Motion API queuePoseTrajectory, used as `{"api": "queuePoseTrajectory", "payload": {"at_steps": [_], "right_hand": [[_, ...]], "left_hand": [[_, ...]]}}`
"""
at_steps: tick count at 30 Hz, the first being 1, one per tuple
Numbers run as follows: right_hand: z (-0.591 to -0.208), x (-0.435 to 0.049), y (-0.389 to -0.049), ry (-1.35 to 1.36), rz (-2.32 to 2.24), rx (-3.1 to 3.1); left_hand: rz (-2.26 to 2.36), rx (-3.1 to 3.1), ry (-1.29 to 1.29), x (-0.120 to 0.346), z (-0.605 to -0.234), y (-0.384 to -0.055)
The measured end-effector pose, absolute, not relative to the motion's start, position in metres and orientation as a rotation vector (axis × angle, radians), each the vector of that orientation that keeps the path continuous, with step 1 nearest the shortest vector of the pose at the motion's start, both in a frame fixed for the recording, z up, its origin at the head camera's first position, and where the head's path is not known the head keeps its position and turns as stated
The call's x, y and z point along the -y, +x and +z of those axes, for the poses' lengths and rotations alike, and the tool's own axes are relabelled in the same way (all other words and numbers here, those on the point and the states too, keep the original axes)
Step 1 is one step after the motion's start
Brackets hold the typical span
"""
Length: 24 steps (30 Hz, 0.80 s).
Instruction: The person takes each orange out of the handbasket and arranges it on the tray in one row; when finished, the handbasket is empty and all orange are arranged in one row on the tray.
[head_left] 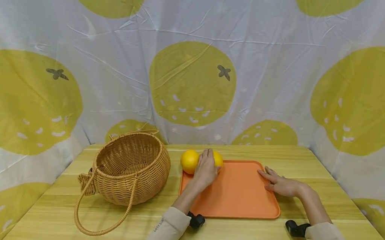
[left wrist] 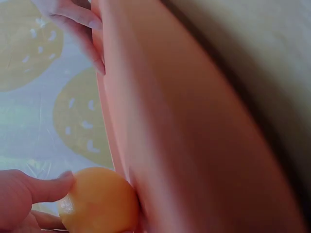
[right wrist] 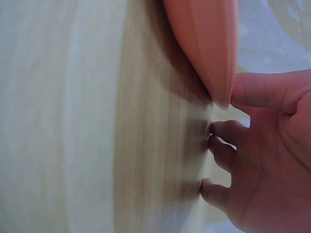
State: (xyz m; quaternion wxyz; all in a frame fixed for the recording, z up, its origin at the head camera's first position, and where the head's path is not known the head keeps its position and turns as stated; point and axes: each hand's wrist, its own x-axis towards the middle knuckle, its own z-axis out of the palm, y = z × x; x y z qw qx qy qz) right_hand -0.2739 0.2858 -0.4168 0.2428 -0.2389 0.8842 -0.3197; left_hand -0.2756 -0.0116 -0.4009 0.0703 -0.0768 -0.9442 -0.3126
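Two yellow-orange oranges sit side by side at the far left corner of an orange tray (head_left: 235,195). My left hand (head_left: 206,170) reaches over the tray and grips the right-hand orange (head_left: 218,159), its thumb on the fruit's side in the left wrist view, where that orange (left wrist: 99,200) shows close up. The other orange (head_left: 189,161) lies just left of my fingers. At the tray's right edge, my right hand (head_left: 284,185) is spread with its fingers extended. In the right wrist view its thumb (right wrist: 262,91) touches the tray's rim and the other fingertips meet the table.
A wicker basket (head_left: 151,169) with its hoop handle (head_left: 78,209) lowered toward the front stands left of the tray. Wooden tabletop (head_left: 237,238) surrounds both. A white curtain (head_left: 266,84) printed with yellow fruit hangs behind the table and along its sides.
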Motion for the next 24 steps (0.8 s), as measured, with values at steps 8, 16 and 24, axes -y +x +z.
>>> {"api": "queuePoseTrajectory", "payload": {"at_steps": [8, 16, 24], "right_hand": [[-0.4237, -0.2907, -0.2793, -0.686, -0.939, -2.355], [-0.4192, -0.2865, -0.2742, -0.646, -0.913, -2.39], [-0.4143, -0.2833, -0.2714, -0.623, -0.884, -2.42]], "left_hand": [[-0.82, 2.915, -0.256, 0.0089, -0.3977, -0.2745], [-0.784, 2.935, -0.254, 0.0086, -0.3972, -0.2721], [-0.733, 2.942, -0.299, 0.0095, -0.3952, -0.2737]]}}
